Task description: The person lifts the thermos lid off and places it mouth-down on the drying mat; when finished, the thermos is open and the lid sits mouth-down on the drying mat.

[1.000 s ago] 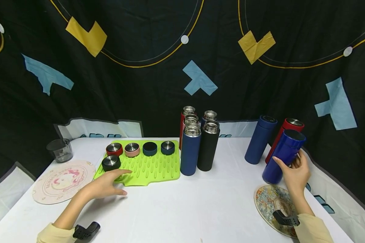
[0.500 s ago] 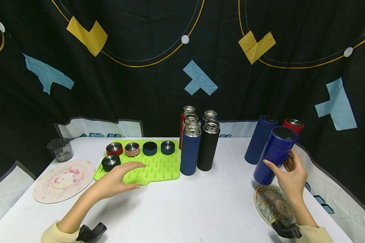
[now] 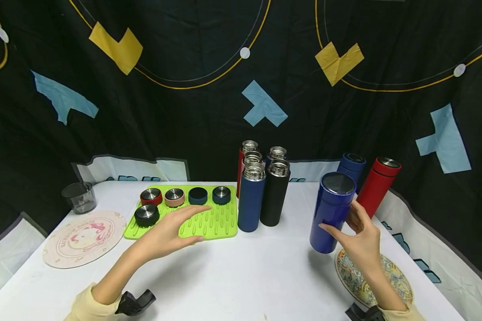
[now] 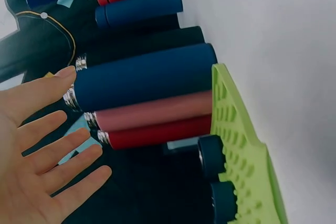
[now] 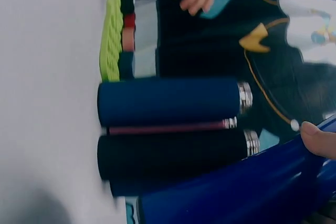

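Observation:
My right hand (image 3: pixel 359 238) grips a glossy blue capped vacuum bottle (image 3: pixel 331 214), slightly tilted and held above the white table, its shadow below. In the right wrist view the thumb presses along the glossy blue bottle (image 5: pixel 231 192). My left hand (image 3: pixel 170 234) hovers with spread fingers over the front of a green drying mat (image 3: pixel 213 227), holding nothing; the left wrist view shows the open palm (image 4: pixel 31 156). Between the hands stand several uncapped bottles with steel necks: navy (image 3: pixel 251 203), black (image 3: pixel 276 196), and red, pink and another navy partly hidden behind.
Loose lids, including black (image 3: pixel 146 215), red (image 3: pixel 151 196) and pink (image 3: pixel 174 197), sit on the mat. Capped red (image 3: pixel 377 187) and navy (image 3: pixel 351 166) bottles stand back right. A patterned round mat (image 3: pixel 393 276) lies right, a pink round mat (image 3: pixel 84 240) and dark clear cup (image 3: pixel 80 198) left.
My right hand has lifted the glossy blue bottle and carried it left, away from the capped red and navy bottles. My left hand has moved right and slightly up, over the green mat.

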Action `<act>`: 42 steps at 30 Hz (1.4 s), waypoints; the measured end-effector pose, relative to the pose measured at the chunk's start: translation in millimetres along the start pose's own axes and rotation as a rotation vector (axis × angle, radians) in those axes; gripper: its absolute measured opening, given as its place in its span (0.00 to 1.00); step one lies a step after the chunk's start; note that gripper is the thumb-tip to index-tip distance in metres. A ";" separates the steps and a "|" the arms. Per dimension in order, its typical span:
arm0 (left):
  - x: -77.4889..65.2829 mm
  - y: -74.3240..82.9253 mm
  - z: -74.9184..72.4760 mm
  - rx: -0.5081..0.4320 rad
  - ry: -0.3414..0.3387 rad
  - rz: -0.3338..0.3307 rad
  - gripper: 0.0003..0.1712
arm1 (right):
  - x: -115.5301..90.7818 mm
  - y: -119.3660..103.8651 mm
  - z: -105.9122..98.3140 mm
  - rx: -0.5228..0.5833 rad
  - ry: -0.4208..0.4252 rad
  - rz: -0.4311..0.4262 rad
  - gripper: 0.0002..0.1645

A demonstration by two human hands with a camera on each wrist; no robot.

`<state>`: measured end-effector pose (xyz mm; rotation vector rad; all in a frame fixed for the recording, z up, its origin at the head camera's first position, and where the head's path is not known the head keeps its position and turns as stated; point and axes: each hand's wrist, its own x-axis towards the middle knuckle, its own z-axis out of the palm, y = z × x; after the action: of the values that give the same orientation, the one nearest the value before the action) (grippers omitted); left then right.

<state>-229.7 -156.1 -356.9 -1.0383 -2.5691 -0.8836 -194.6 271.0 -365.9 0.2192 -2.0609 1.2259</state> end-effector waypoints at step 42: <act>46.0 56.4 -8.4 -0.182 0.139 0.231 0.46 | 9.7 -47.7 115.6 0.150 -0.576 -0.417 0.49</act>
<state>-223.9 -103.8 -305.8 -1.2461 -2.2331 -1.0986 -235.8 152.7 -359.8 1.1242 -2.2229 1.1341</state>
